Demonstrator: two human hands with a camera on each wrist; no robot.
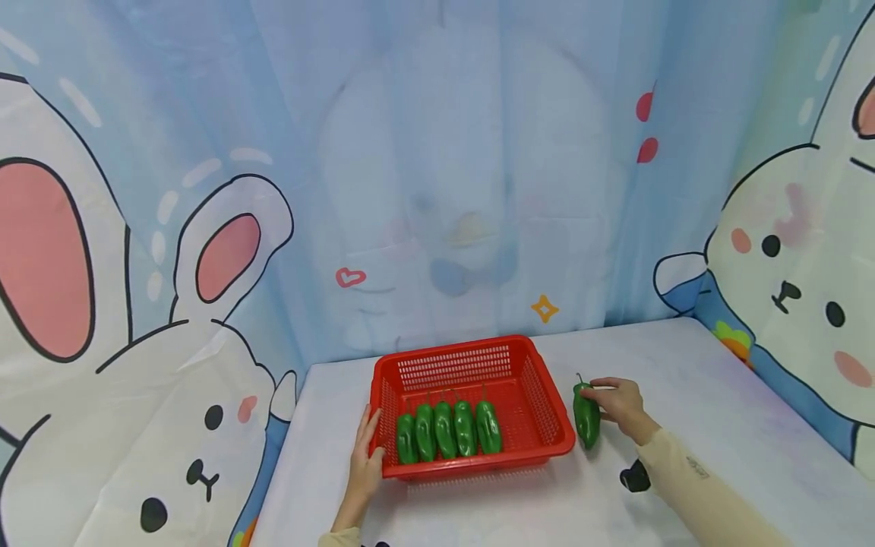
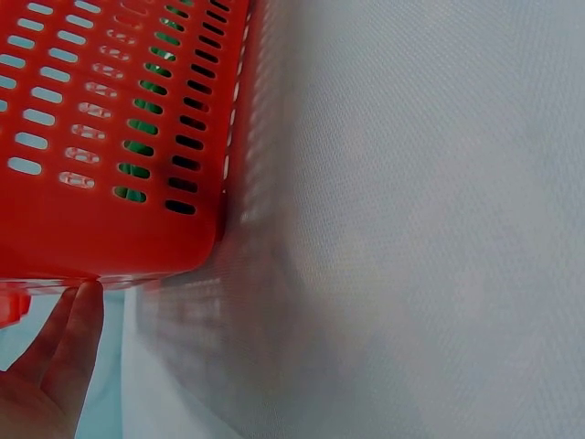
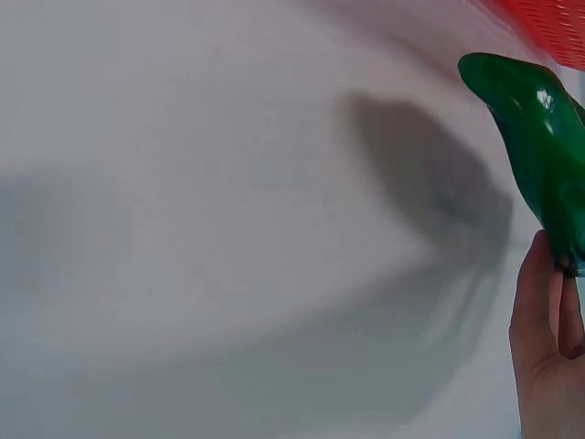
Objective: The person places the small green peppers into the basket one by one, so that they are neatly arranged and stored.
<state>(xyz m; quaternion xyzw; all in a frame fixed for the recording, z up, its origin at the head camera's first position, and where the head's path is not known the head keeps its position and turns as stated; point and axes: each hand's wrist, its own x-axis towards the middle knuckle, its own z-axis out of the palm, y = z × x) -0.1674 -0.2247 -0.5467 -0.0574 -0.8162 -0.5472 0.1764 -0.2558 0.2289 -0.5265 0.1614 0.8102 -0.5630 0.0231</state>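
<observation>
A red plastic basket [image 1: 540,453] with slotted walls stands on the white-covered table. Several green peppers [image 1: 445,430] lie side by side in its left half. My left hand [image 1: 364,463] is at the basket's left side near the front corner; its straight fingers [image 2: 78,338] touch the outer wall. To the right of the basket, my right hand [image 1: 622,406] pinches another green pepper [image 1: 586,418] near its stem end. That pepper hangs with its tip pointing down, and its shadow falls on the cloth in the right wrist view.
A small black object [image 1: 635,477] lies beneath the right forearm. Blue curtains [image 1: 451,190] printed with white rabbits close off the back and sides of the table [image 1: 690,380].
</observation>
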